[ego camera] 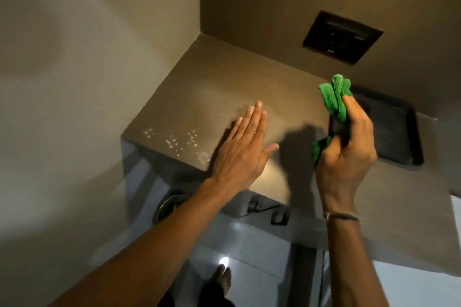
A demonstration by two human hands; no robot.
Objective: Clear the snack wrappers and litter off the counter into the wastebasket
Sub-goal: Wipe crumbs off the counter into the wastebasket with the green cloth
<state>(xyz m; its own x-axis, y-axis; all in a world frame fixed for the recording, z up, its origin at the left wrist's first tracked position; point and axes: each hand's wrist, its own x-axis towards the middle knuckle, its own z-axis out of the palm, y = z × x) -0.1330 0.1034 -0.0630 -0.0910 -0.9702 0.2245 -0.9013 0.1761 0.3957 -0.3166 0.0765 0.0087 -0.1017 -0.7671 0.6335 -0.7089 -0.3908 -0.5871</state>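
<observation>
Left hand [243, 147]: held flat, fingers spread, nothing grasped; laid over centre of brown matte counter [224, 82].
Right hand [346, 147]: clenched around crumpled green microfibre cloth [335, 97], right of centre.
Litter: small whitish crumbs [174, 143] seen scattered at counter's near left edge, just left of left hand.
Wastebasket: round metal bin [167, 205] seen lower left of centre, below counter, partly hidden by forearm.
Tray: black rectangular tray [396, 132] set on counter at right, behind right hand.

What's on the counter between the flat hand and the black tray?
Head view: only bare counter and a shadow between the left hand and the tray.
</observation>
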